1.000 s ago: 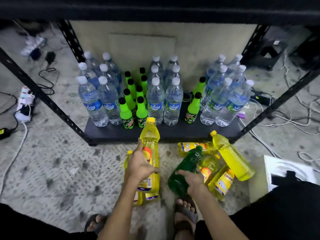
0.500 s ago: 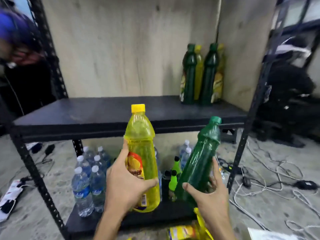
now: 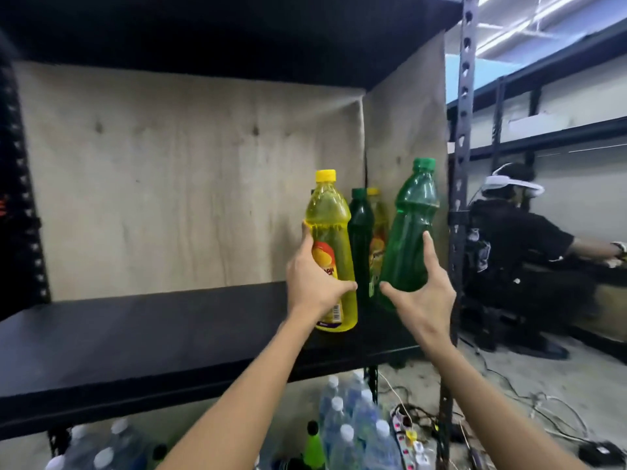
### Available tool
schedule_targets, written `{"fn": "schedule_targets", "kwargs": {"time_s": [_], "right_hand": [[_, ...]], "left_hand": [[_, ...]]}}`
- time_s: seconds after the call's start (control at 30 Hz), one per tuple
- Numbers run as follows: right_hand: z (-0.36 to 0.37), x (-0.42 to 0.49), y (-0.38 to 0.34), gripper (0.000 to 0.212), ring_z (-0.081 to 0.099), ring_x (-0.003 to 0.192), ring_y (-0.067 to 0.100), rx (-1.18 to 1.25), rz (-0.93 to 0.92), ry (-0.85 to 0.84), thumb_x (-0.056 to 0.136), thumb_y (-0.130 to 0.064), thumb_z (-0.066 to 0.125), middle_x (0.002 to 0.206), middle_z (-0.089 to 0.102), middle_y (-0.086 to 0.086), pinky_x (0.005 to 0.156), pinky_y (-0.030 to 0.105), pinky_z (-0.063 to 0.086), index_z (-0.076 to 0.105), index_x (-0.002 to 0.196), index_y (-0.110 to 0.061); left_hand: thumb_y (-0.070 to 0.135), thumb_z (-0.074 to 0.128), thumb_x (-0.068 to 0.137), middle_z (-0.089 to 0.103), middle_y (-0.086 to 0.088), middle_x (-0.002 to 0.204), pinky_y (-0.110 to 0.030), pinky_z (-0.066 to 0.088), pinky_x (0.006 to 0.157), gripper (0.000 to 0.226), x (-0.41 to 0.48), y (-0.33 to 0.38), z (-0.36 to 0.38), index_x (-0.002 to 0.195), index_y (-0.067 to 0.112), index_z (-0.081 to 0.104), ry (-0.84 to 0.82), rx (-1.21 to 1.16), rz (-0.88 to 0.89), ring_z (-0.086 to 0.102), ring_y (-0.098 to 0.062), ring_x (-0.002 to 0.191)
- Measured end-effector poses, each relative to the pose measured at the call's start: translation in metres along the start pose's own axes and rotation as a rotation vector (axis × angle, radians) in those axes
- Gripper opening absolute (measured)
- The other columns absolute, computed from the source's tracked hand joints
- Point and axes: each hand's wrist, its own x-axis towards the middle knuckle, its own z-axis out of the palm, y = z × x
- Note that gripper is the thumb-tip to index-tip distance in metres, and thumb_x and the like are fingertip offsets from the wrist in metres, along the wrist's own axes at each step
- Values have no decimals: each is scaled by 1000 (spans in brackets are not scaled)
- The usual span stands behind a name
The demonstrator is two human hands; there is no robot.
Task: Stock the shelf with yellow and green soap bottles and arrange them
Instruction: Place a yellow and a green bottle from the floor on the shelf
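Note:
My left hand (image 3: pixel 314 281) grips a yellow soap bottle (image 3: pixel 329 232) with a yellow cap, held upright over the right part of the black shelf (image 3: pixel 152 330). My right hand (image 3: pixel 420 293) holds a green soap bottle (image 3: pixel 409 232), tilted slightly right, just beside it. Behind them, at the shelf's back right corner, stand a dark green bottle (image 3: pixel 360 228) and a yellow bottle (image 3: pixel 377 232), partly hidden by the held ones.
Water bottles (image 3: pixel 353 432) and small green bottles (image 3: pixel 314 446) stand on the lower shelf. A black upright post (image 3: pixel 461 164) borders the shelf on the right. Cables and a power strip (image 3: pixel 412 435) lie on the floor. A person (image 3: pixel 519 252) in black works at the right.
Both hands lifted the bottles from the floor to the middle shelf and moved them right toward the standing bottles. The view rose from the floor to the shelf.

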Motion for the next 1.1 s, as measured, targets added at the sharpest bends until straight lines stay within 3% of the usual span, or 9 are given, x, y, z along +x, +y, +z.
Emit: {"fn": "schedule_targets", "kwargs": {"time_s": [0.13,0.37,0.63,0.87,1.0,1.1], "right_hand": [[24,35,20,111,52,121,26,-52,32,14,69,-23,87,125,56,15,104,29,36,20,155,-44],[45,61,54,108,54,115,32,-163,76,-68,74,-20,84,117,55,17,102,39,43,18,154,-48],[52,56,75,108,54,118,36,-169,85,-94,74,-15,85,126,49,19,103,38,43,20,154,-47],[50,50,73,113,54,121,41,-247,76,-138,72,-13,85,144,37,20,97,49,49,11,153,-38],[41,42,72,117,48,129,42,-331,100,-181,75,-17,85,146,39,21,98,52,47,1,154,-38],[34,26,67,107,41,130,44,-403,169,-210,78,-18,82,146,35,22,101,52,42,9,154,-37]], "left_hand": [[31,97,52,49,-2,144,-44,42,107,133,31,-5,43,157,27,16,-2,-24,-80,43,-26,135],[31,95,58,42,-4,151,-47,36,112,131,46,-28,78,158,24,11,-36,28,-81,39,-28,140],[37,91,64,29,0,157,-47,32,117,133,44,-46,82,157,31,-4,-121,27,23,31,-23,144],[37,90,65,22,-1,161,-49,29,118,134,39,-47,83,156,34,-10,-131,27,26,26,-24,146],[26,91,66,24,-3,159,-49,31,117,134,30,-44,77,156,35,-9,-179,39,-53,28,-26,145],[12,88,68,34,-2,154,-44,36,114,128,15,-44,63,157,33,-2,-285,74,-144,37,-25,140]]}}
